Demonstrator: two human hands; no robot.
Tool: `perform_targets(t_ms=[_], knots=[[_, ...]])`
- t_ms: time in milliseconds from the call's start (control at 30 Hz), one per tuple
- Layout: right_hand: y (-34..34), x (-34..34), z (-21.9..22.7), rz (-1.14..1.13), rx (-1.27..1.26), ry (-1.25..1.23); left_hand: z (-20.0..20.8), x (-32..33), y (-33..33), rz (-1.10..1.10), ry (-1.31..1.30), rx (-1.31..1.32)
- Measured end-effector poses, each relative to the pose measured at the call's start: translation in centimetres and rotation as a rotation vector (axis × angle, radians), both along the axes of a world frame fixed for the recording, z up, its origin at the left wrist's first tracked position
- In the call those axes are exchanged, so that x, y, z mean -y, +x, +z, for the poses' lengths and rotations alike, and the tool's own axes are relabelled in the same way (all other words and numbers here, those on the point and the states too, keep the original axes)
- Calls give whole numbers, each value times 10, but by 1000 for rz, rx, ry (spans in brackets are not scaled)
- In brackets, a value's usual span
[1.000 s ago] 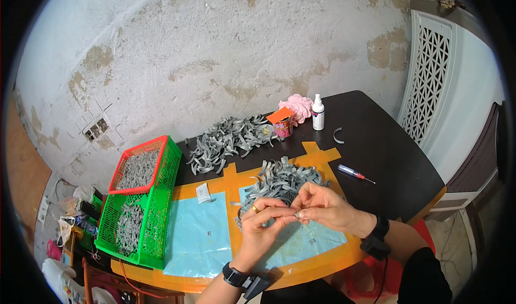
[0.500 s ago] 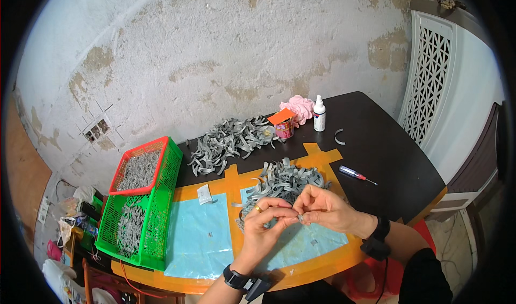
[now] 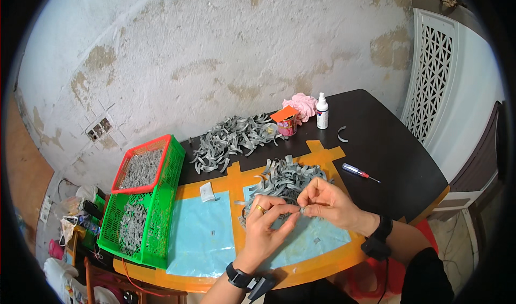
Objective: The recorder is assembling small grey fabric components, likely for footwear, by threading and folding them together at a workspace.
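Observation:
In front of me, my left hand (image 3: 264, 230) and my right hand (image 3: 334, 209) meet fingertip to fingertip. Between them is a small grey piece (image 3: 302, 210), mostly covered by the fingers. My right thumb and index finger pinch it. The left index finger and thumb close in on it from the other side, with a gap between them further back. Just beyond the hands lies a heap of curved grey strips (image 3: 287, 177), partly hidden by them. Light blue sheeting (image 3: 201, 234), edged with orange tape (image 3: 232, 183), covers the table below.
At left, a red basket (image 3: 163, 167) rests on a green basket (image 3: 156, 250); both hold small grey pieces. Farther back are another strip pile (image 3: 231, 140), a can (image 3: 287, 125), pink cloth (image 3: 302, 106) and a spray bottle (image 3: 322, 113). A screwdriver (image 3: 359, 172) lies at right.
The hands stay together at the small grey piece. My left fingers have shifted slightly, with a wider gap between thumb and index finger. The whole view has moved a little.

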State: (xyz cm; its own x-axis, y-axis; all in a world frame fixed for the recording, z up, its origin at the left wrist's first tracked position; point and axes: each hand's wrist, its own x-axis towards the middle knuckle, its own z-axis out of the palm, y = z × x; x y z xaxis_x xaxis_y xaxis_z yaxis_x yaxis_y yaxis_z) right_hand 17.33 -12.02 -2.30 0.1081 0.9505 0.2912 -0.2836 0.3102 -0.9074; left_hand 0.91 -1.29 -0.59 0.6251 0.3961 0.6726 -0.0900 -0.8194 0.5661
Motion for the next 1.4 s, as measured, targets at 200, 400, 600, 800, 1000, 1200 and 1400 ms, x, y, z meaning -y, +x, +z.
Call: perform_targets(t_ms=[200,400,600,800,1000,1200,1400], knots=[[1,0,-1,-1,-2,-17,-1,-7,-1,-50,9,-47],[1,-5,-12,-60,78,50,-4,-12,0,-86,10,-80],[-2,-5,-14,-102,135,37,-4,-10,0,-90,-106,-158],[-1,-6,-12,-84,126,9,-11,-16,-1,-259,-366,-203],[-3,-4,-10,-15,173,-117,-5,-10,0,-145,7,-136],[-5,-6,-9,2,83,-194,-2,-8,1,-93,68,-149],[-4,-4,-3,-20,70,-182,-3,-5,2,-69,25,-142]])
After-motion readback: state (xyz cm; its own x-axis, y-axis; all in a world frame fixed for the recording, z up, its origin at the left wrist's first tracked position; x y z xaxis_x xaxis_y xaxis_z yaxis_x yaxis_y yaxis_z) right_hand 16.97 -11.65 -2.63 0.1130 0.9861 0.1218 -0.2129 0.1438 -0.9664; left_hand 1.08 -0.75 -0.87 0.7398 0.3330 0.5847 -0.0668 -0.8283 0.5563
